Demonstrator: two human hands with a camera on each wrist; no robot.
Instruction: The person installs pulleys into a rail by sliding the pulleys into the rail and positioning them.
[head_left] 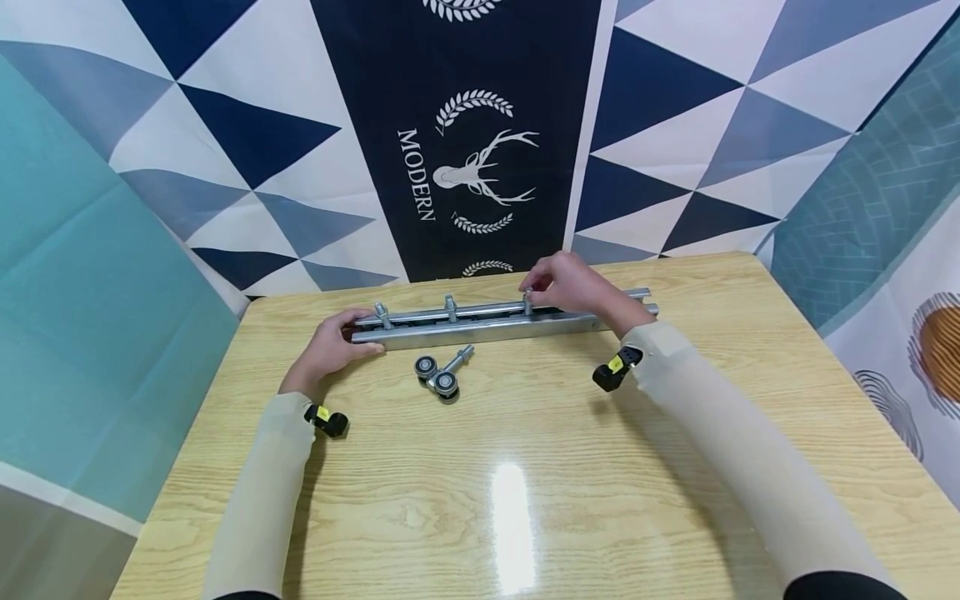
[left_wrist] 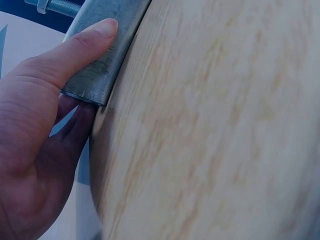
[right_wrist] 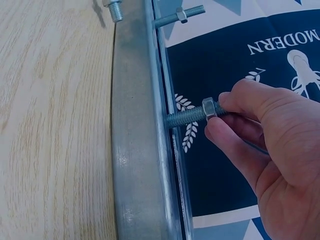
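Observation:
A slotted metal rail (head_left: 480,332) lies crosswise near the back of the table, its slot upward. My left hand (head_left: 330,346) grips its left end, the thumb on the front face and the fingers behind, partly hidden. Several threaded bolts rise from the slot, among them a left bolt (head_left: 383,316) and a middle bolt (head_left: 451,308). With thumb and fingertips my right hand (head_left: 566,283) pinches the upper part of the right bolt (right_wrist: 187,118), at its hex nut (right_wrist: 209,108). In front of the rail lies a loose roller hanger (head_left: 446,382) with small wheels and a threaded bolt.
The wooden table (head_left: 420,483) stands against a patterned cloth (head_left: 480,50) at the back. Teal cloth (head_left: 97,275) covers the left side. On each wrist sits a small black camera, such as the right wrist camera (head_left: 617,368).

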